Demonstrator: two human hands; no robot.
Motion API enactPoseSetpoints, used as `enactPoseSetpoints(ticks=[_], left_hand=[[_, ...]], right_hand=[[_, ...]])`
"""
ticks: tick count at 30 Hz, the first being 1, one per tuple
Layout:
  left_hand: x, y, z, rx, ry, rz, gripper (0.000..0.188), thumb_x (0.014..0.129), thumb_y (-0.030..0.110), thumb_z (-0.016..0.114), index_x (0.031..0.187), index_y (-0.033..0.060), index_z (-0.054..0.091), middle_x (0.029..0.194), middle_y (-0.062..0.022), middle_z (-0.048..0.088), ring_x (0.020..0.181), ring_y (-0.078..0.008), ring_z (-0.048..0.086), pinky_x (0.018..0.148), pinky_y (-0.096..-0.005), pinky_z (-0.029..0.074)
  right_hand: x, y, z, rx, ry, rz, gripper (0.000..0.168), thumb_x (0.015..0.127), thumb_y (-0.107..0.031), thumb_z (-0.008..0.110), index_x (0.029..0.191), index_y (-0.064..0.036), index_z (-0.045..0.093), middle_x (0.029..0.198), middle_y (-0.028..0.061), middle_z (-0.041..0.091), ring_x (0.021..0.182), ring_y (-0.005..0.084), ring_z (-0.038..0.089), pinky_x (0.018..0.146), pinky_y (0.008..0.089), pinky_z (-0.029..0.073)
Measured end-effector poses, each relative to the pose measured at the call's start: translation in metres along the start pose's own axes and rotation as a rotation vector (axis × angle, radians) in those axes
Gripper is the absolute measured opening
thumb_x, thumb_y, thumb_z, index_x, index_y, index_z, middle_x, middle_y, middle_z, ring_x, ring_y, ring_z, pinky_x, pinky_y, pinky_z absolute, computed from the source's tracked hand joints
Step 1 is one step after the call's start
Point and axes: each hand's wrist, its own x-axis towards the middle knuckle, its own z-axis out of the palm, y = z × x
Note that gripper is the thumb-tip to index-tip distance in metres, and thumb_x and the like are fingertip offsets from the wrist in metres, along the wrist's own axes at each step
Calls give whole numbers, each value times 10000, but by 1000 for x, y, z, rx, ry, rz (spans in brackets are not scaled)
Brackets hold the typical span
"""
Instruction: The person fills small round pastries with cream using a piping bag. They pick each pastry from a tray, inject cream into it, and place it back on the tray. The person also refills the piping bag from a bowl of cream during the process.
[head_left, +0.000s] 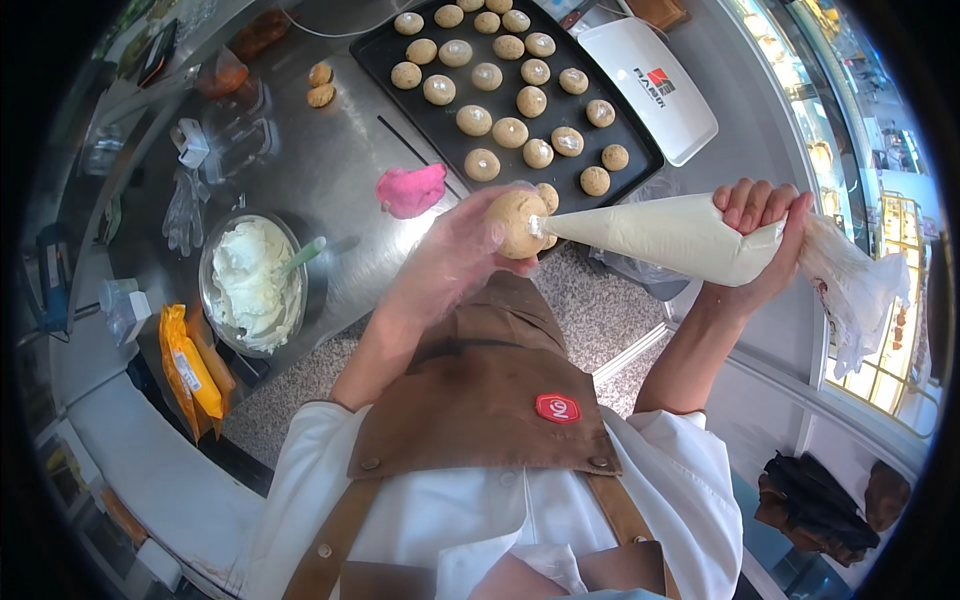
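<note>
A round, golden-brown cream puff (513, 223) rests in my left hand (461, 244), which wears a clear plastic glove. Bare, my right hand (765, 232) is wrapped around the upper part of a piping bag (652, 229) full of pale cream. The bag's tip meets the right side of the puff, where a dab of white cream shows. Beyond my hands lies a black baking tray (634, 161) with several puffs in loose rows, such as one puff (481, 165) near its edge. Many of these have white cream on top.
At left stands a clear bowl of whipped cream (247, 277) with a green-handled utensil (304, 253). A pink cloth (412, 190) lies by the tray beside a thin black stick (401, 139). Two small pastries (320, 84), a plastic glove (185, 212), a yellow packet (191, 367) and a white lid (682, 112) are around.
</note>
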Motion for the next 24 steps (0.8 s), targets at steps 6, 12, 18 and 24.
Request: enactPoseSetpoints(ticks=[6, 12, 18, 24], left_hand=[[-1, -1, 0, 22, -12, 3, 740, 838, 433, 673, 1338, -36, 394, 1189, -153, 545, 986, -246, 600, 776, -373, 516], [1, -2, 3, -32, 3, -10, 764, 839, 479, 652, 1342, -34, 394, 1141, -169, 568, 955, -245, 606, 776, -358, 508], [1, -2, 3, -71, -23, -15, 810, 823, 505, 660, 1363, -24, 370, 1110, -202, 579, 876, -228, 618, 764, -334, 497], [0, -1, 3, -109, -71, -2, 805, 814, 450, 693, 1383, 2, 341, 1122, -193, 582, 925, -240, 628, 827, -350, 515]], right_hand=[[1, -1, -16, 72, -23, 41, 426, 1025, -318, 304, 668, -101, 389, 530, 51, 412, 526, 165, 427, 629, 336, 407], [-6, 3, -24, 125, 35, 49, 420, 1025, -318, 315, 672, -103, 389, 534, 45, 403, 541, 167, 425, 644, 343, 408], [-16, 11, -34, 225, 102, 71, 404, 1022, -315, 327, 688, -102, 404, 556, 44, 412, 565, 168, 432, 662, 343, 407], [-27, 19, -39, 349, 246, 80, 394, 1022, -302, 319, 694, -106, 416, 560, 35, 421, 565, 162, 432, 658, 337, 400]])
